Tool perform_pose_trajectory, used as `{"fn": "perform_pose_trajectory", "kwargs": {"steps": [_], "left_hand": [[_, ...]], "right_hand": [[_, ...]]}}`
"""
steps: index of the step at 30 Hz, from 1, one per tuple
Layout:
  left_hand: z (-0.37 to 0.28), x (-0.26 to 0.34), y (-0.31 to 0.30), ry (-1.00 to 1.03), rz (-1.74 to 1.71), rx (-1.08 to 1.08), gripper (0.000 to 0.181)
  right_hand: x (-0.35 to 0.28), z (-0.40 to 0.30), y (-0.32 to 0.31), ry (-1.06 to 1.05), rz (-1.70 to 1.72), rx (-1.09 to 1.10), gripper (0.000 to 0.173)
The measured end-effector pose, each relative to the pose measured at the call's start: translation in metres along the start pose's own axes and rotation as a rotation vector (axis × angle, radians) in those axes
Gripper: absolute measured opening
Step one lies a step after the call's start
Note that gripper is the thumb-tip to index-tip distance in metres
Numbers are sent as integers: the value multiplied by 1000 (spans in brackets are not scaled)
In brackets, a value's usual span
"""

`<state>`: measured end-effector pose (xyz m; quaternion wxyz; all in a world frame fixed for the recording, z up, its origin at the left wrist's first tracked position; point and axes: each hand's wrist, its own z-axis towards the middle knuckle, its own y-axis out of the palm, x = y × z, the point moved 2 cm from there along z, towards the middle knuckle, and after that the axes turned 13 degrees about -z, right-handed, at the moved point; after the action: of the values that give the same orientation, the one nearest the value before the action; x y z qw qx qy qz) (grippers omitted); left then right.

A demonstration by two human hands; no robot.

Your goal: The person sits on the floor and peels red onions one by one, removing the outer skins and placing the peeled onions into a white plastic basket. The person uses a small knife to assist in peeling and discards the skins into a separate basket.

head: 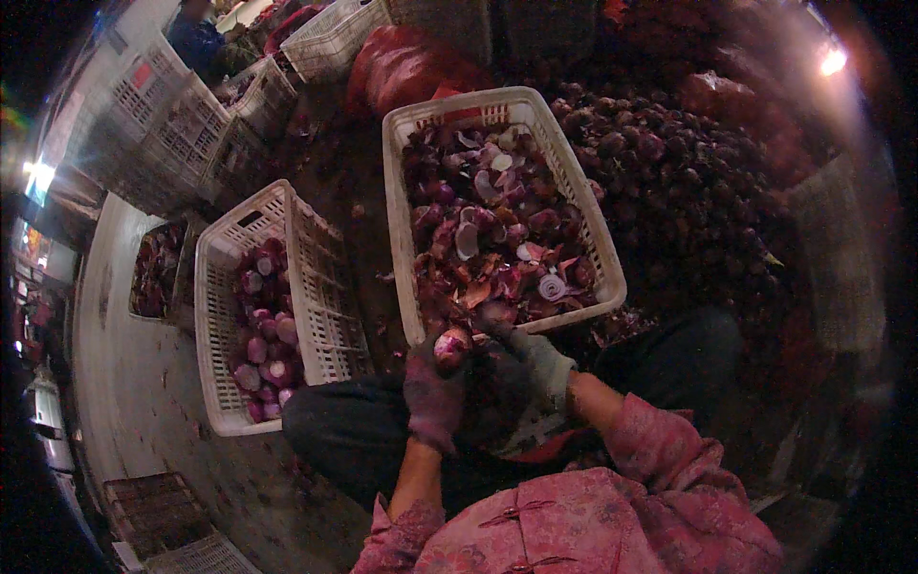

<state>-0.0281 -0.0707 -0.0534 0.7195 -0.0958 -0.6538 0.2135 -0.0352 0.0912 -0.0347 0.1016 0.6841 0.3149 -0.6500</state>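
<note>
My left hand (434, 398), in a dirty knit glove, grips a red onion (452, 347) whose pale and purple surface faces up. Beside it, my right hand (534, 359) wears a dark-palmed, light-backed glove and hovers at the near rim of a white plastic crate (609, 294). Its fingers are blurred and dark, so I cannot tell whether they hold anything. Inside that crate lie onion skins (477, 290), cut onion ends and a sliced piece with rings (552, 287). To the left, a second white crate (315, 273) holds several peeled red onions (269, 341).
A large heap of unpeeled red onions (667, 158) spreads on the right. Behind the middle crate sits a red mesh sack (409, 64). Stacked crates (172, 115) and another person (193, 39) are at the upper left. More crates (161, 516) lie at lower left.
</note>
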Motion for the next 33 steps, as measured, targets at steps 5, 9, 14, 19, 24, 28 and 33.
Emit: {"fn": "perform_pose_trajectory", "kwargs": {"steps": [5,9,14,19,24,28,33], "left_hand": [[-3,10,-11,-172,-139,-137,45],[-5,6,-9,-95,45,-35,29],[-9,6,-10,-188,-79,8,35],[-4,30,-14,-163,-31,-51,45],[-7,11,-10,-205,49,-127,47],[-13,5,-4,-46,188,-99,46],[-11,-3,4,-130,174,-146,43]], "right_hand": [[-32,-9,-11,326,-217,-144,57],[-15,-8,5,27,-374,-28,65],[-39,-8,-6,217,-616,-147,69],[-25,-9,-4,218,-457,-134,74],[-30,-12,-6,257,-552,-184,73],[-36,-12,-13,345,-676,-286,76],[-49,-5,-8,432,-900,-276,87]]}}
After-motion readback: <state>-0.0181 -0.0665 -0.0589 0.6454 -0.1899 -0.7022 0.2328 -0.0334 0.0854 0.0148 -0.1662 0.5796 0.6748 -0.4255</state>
